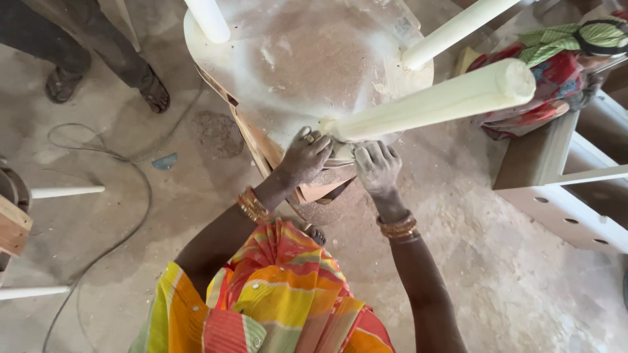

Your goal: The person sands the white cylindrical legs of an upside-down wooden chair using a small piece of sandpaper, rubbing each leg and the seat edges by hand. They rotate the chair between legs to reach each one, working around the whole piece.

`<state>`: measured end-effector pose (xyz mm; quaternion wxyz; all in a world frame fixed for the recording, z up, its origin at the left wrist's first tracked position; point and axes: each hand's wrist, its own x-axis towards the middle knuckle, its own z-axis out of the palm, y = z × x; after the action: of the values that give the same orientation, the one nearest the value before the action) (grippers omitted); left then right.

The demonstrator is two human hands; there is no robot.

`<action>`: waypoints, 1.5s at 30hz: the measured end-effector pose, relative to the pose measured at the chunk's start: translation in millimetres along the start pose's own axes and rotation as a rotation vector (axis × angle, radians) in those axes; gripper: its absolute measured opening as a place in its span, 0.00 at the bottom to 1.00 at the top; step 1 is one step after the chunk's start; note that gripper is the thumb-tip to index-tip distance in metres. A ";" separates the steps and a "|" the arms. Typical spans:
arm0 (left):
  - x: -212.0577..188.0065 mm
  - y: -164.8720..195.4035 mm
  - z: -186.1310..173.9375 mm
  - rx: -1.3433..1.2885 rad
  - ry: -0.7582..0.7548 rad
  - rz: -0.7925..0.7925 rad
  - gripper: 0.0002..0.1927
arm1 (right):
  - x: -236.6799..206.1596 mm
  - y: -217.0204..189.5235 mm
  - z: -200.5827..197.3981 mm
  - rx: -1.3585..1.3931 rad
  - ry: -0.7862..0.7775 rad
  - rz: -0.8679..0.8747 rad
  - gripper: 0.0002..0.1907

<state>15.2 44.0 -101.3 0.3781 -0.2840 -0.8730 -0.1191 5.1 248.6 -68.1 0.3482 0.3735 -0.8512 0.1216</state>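
Head view, looking straight down: we see an upturned round stool (307, 59), its pale dusty underside facing us and its cream legs pointing up and outward. Our left hand (306, 157) and right hand (377, 167) meet at the base of the nearest leg (438, 101), where it joins the seat at about 6 o'clock on the disc.

Grip state: left hand is curled shut against the leg's base, fingers (319, 144) pressing on the joint. Right hand is likewise closed, knuckles up, on a small pale scrap just below the leg; we cannot tell what the scrap is.

Key relation: the leg's long axis runs from the hands toward 2 o'clock, rising to its flat round end at upper right. Both hands sit at the low end, touching it; the left is nearer the joint, the right just beside it at 3 o'clock.

Surroundings: cable (124, 196) on the dusty floor at 9 o'clock; another person's sandalled feet (154, 95) at 11 o'clock; white panel with drilled holes (575, 222) at 3 o'clock.
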 end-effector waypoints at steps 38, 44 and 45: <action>-19.3 46.8 17.9 0.074 0.045 -0.241 0.13 | -11.7 48.7 48.5 0.250 0.003 -0.088 0.06; -27.7 50.5 22.7 0.058 0.042 -0.282 0.14 | -7.0 60.7 48.6 0.302 0.023 -0.170 0.09; -30.0 51.3 24.2 0.057 0.051 -0.283 0.13 | -6.8 62.1 50.2 0.325 0.043 -0.184 0.07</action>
<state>47.5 83.7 -140.1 0.3873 -0.1439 -0.8976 -0.1534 -61.6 271.9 -106.1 0.3109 0.4984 -0.7750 0.2328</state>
